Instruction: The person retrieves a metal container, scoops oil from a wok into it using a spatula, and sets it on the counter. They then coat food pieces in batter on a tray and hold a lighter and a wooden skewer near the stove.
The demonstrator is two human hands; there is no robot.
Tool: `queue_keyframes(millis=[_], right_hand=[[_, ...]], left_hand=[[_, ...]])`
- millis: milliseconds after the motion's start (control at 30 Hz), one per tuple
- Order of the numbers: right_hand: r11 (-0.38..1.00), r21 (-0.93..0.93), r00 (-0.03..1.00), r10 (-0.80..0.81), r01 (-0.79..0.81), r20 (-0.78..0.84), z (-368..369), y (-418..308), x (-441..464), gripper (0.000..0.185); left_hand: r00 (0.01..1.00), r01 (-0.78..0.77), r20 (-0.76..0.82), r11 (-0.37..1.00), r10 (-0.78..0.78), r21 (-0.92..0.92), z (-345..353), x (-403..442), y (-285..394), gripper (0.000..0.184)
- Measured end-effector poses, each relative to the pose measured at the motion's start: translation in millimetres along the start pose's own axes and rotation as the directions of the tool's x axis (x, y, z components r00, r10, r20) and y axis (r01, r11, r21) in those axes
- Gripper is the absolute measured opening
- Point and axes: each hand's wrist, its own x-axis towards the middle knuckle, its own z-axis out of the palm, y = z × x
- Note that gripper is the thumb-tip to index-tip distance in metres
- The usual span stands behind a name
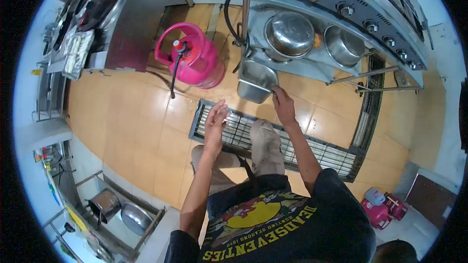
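Note:
A deep rectangular steel food pan sits beside the lower shelf of the stove, tilted a little. My right hand is closed on the near right corner of its rim. My left hand is held in the air above the floor grate, fingers stretched out and nothing in it. Its nearest thing is the pan, a short way off to the upper right. On the lower shelf behind the pan lie a round pot with a domed steel lid and an open steel pot.
A pink gas cylinder with a black hose stands left of the pan. A metal drain grate runs across the tiled floor. The stove's knob panel overhangs the shelf. More pots rest on a rack at lower left.

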Motion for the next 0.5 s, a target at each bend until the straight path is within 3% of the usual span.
queue_keyframes(millis=[200, 433, 500], right_hand=[[0.981, 0.099, 0.979, -0.175, 0.165, 0.1, -55.9, -106.3, -5.7, 0.028], [0.905, 0.179, 0.898, -0.413, 0.386, 0.154, -88.3, -182.6, -14.2, 0.025], [0.891, 0.24, 0.885, -0.431, 0.386, 0.177, -88.4, -196.2, -16.5, 0.023]], left_hand=[[0.983, 0.029, -0.179, 0.996, -0.045, -0.089, 31.0, -49.6, 66.9, 0.049], [0.97, -0.029, -0.244, 0.989, -0.008, -0.146, 13.1, -117.4, 109.1, 0.047], [0.97, -0.119, -0.233, 0.976, 0.075, -0.182, -1.8, -126.9, 109.0, 0.038]])
